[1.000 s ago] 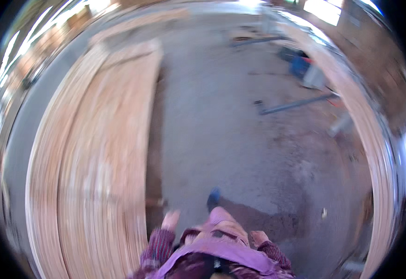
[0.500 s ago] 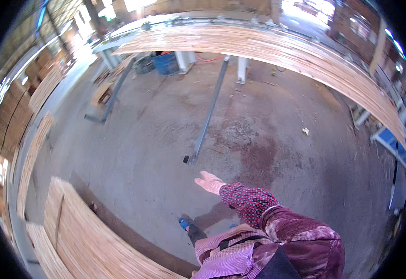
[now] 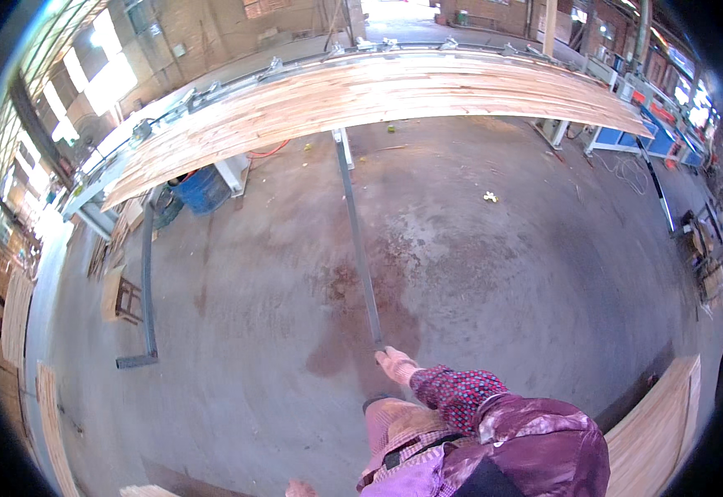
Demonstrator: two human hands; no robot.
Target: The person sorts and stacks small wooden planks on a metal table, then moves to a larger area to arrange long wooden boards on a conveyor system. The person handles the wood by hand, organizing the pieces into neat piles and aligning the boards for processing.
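Observation:
My right hand [image 3: 396,364], in a pale pink covering and a dotted cuff, is closed at the near end of a long grey metal bar [image 3: 356,240]. Its fingers hide the bar's tip. The bar runs away from me to a white leg under the long worktable. On that table lies a wide panel of glued wood strips [image 3: 361,87]. Only a small part of my left hand [image 3: 301,489] shows at the lower edge, its fingers mostly out of sight.
A second grey bar with a bent foot [image 3: 147,290] stands at left beside a small wooden stool [image 3: 121,296]. Under the table is a blue drum [image 3: 202,192]. Stacked wood panels [image 3: 655,422] lie at lower right. Blue machinery [image 3: 622,139] stands at far right.
My view has turned right and come closer to the table. My right hand, apart from the bar before with fingers spread, has reached the bar's near end and closed there.

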